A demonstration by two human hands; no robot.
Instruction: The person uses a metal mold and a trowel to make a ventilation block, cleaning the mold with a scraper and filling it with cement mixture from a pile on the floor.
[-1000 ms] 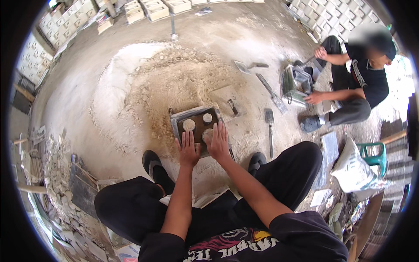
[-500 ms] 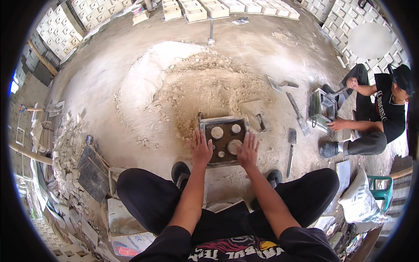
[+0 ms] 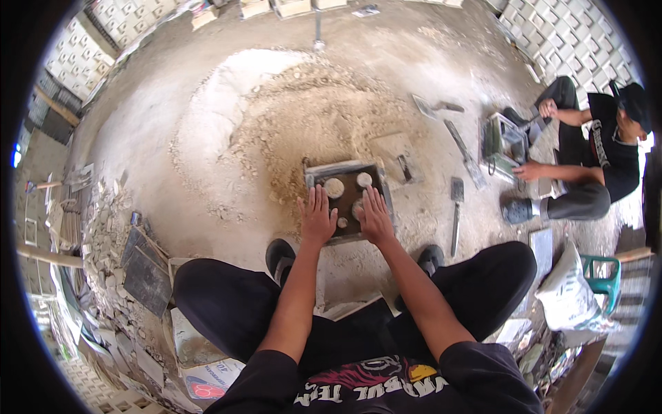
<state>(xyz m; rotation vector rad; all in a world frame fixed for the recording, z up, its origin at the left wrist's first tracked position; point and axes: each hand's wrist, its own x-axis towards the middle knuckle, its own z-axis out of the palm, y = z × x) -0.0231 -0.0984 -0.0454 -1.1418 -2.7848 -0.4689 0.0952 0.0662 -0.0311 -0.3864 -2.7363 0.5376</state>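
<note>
An open-air block-casting yard: bare concrete floor (image 3: 207,138) with a pale heap of sandy mortar mix (image 3: 310,117) just beyond the hands, a square grey metal mould (image 3: 348,196) under them, stacked patterned concrete blocks (image 3: 565,41) far off, broken rubble (image 3: 110,241) to the left.

Mould (image 3: 348,200) before sand heap (image 3: 310,117), trowel (image 3: 456,207) right.

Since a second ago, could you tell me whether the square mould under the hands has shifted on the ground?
No. The square mould keeps its place at the near edge of the sand pile, beside the flat trowel; only the head camera has moved.
</note>
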